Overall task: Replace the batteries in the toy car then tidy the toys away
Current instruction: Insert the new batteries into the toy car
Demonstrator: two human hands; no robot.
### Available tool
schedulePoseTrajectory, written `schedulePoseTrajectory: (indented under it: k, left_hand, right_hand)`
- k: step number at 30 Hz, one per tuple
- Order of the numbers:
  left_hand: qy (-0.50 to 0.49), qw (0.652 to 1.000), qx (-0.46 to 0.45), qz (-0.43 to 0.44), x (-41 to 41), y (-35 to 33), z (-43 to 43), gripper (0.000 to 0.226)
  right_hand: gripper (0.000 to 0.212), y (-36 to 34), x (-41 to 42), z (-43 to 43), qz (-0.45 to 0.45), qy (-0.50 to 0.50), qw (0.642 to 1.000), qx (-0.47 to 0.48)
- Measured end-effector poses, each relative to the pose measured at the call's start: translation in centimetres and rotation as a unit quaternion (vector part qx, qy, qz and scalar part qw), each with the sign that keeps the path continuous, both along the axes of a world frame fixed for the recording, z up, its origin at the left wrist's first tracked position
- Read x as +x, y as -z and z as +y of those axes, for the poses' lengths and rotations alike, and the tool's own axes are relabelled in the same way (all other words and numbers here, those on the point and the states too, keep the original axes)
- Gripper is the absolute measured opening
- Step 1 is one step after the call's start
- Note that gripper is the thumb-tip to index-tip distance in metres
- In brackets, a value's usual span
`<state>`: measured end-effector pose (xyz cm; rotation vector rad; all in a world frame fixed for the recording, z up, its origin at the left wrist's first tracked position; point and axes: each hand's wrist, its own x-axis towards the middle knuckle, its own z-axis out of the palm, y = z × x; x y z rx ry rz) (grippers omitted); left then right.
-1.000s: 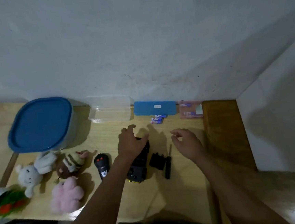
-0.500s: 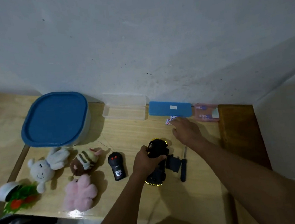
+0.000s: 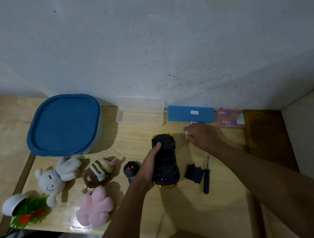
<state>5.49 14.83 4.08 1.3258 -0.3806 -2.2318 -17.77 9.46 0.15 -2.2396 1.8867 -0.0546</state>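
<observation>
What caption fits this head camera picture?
Left hand holds the upturned toy car while the right hand reaches for batteries.

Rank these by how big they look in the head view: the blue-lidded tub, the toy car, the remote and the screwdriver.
1. Blue-lidded tub, clearly largest.
2. Toy car.
3. Screwdriver and remote: too close to rank; the screwdriver is longer but thin, and the left hand hides part of the remote.

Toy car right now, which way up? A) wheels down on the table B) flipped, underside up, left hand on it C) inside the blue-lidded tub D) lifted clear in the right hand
B: the toy car lies with its black underside and wheels facing up, the left hand gripping its side.
</observation>
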Motion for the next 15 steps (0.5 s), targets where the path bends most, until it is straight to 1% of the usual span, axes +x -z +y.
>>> schedulePoseTrajectory:
  k: [1, 2, 3, 5, 6, 8, 9, 10, 11, 12, 14, 15]
  left_hand:
    - [-0.015, 1.0, 0.01, 0.026, 0.2, -0.2, -0.2, 0.051]
    - [-0.026, 0.998, 0.011, 0.047, 0.3, -0.4, -0.5, 0.056]
    - [-0.034, 0.998, 0.006, 0.06, 0.3, -0.5, -0.7, 0.058]
    - [-0.05, 0.996, 0.001, 0.075, 0.3, -0.7, -1.1, 0.059]
    - [-0.056, 0.995, -0.001, 0.081, 0.3, -0.9, -1.3, 0.06]
    - [-0.056, 0.995, -0.014, 0.084, 0.1, -1.1, -1.6, 0.061]
    - [-0.053, 0.995, -0.024, 0.081, 0.0, -1.3, -1.7, 0.061]
    - [-0.051, 0.995, -0.029, 0.077, -0.1, -1.4, -1.7, 0.06]
    - [-0.047, 0.996, -0.032, 0.076, -0.3, -1.5, -1.7, 0.059]
    - [-0.042, 0.996, -0.035, 0.075, -0.5, -1.7, -1.6, 0.059]
    - [-0.032, 0.996, -0.046, 0.074, -0.9, -2.0, -1.3, 0.06]
    - [-0.028, 0.996, -0.053, 0.071, -1.1, -2.2, -1.2, 0.06]
  right_hand:
    - [0.025, -0.6, 0.3, 0.4, -0.066, 0.058, 0.996, 0.01]
    - [0.024, -1.2, 0.6, 0.8, -0.152, 0.13, 0.98, 0.023]
    - [0.024, -2.1, 1.0, 1.3, -0.243, 0.202, 0.948, 0.029]
    - [0.024, -4.0, 2.2, 2.5, -0.396, 0.321, 0.861, 0.006]
    - [0.022, -5.2, 3.0, 3.3, -0.451, 0.368, 0.813, -0.014]
    - [0.017, -7.7, 4.6, 5.1, -0.529, 0.438, 0.725, -0.042]
    - [0.016, -8.7, 5.4, 6.0, -0.557, 0.455, 0.692, -0.052]
    - [0.016, -9.4, 6.3, 6.8, -0.578, 0.462, 0.67, -0.061]
    - [0.014, -10.0, 7.3, 7.4, -0.592, 0.462, 0.656, -0.069]
    - [0.011, -10.4, 8.2, 7.8, -0.601, 0.456, 0.652, -0.078]
    - [0.009, -10.7, 9.9, 8.2, -0.602, 0.436, 0.662, -0.096]
    - [0.011, -10.8, 10.6, 8.2, -0.595, 0.424, 0.675, -0.102]
